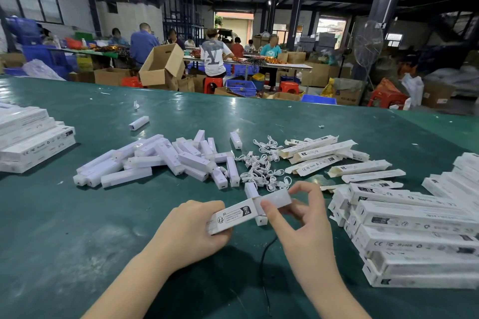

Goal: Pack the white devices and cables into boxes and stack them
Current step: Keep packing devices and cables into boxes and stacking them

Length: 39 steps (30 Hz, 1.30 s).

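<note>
The near end of the box (233, 217) is hidden inside the left hand (191, 230), whose fingers curl round it; how far the white device (274, 199) reaches inside cannot be seen. The box is a long, narrow white carton with black printing, held just above the tabletop (77, 254) near its near edge, its long axis running from lower left up to the right. The device sticks out of its open right end, pinched by the right hand (303, 217) between thumb and fingertips. Behind lie loose devices (166, 160), coiled white cables (264, 166) and open boxes (337, 160). Packed boxes (414, 235) are stacked toward the right edge, partly cut off; another stack (31, 140) sits at the left edge.
</note>
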### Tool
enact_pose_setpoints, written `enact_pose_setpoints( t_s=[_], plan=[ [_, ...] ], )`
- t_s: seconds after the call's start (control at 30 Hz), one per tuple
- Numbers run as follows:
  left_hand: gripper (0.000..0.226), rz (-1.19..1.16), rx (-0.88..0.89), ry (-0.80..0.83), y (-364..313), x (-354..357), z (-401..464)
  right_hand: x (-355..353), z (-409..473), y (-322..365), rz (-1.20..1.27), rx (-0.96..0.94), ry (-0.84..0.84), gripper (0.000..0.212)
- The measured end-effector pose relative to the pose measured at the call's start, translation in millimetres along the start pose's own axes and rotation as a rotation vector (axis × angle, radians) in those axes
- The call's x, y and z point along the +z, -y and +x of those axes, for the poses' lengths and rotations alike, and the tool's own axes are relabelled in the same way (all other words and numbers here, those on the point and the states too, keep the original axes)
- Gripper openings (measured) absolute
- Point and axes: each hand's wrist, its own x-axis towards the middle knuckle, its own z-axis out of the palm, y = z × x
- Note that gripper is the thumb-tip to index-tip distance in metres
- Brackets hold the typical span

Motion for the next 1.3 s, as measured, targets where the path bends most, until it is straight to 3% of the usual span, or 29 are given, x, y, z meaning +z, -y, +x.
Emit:
enact_pose_setpoints(
  t_s=[0.2, 0.27, 0.33, 0.4, 0.6, 0.7, 0.83, 0.97, 1.1, 1.3],
  plan=[
    [0.032, -0.044, -0.003, -0.006, -2.9, -0.3, 0.3, 0.7, -1.5, 0.7, -0.009, -0.041, -0.013, 0.027],
    [0.031, -0.050, -0.007, 0.006, -2.1, -1.3, 0.6, 2.4, -1.5, -0.4, -0.089, -0.088, 0.050, 0.018],
    [0.031, -0.038, -0.005, 0.022, -1.7, -2.0, 0.7, 6.1, -2.6, -2.8, -0.232, -0.135, 0.139, 0.024],
    [0.032, -0.026, 0.000, 0.025, -2.1, -2.2, 0.6, 10.4, -2.7, -3.7, -0.281, -0.124, 0.192, 0.012],
    [0.029, -0.069, -0.012, -0.004, -2.6, 0.5, 1.5, 5.9, 2.7, -11.0, -0.050, -0.063, 0.064, 0.017],
    [0.029, -0.072, -0.018, -0.043, -1.1, 1.8, 1.0, -0.6, 16.0, -29.9, -0.309, -0.014, 0.070, 0.014],
    [0.034, -0.096, -0.060, -0.081, 0.5, 1.9, 2.6, -4.3, 40.8, -54.7, -0.739, 0.139, 0.249, 0.049],
    [0.033, -0.126, -0.092, -0.092, 0.2, 1.1, 3.1, -2.0, 67.0, -65.7, -0.986, 0.100, 0.406, 0.066],
    [0.032, -0.140, -0.112, -0.091, -0.1, -0.4, 3.0, 2.5, 84.8, -78.8, -1.135, 0.081, 0.531, 0.055],
    [0.035, -0.154, -0.116, -0.119, 0.2, -2.4, 4.3, 6.3, 75.8, -89.4, -1.157, -0.024, 0.486, 0.046]
  ],
)
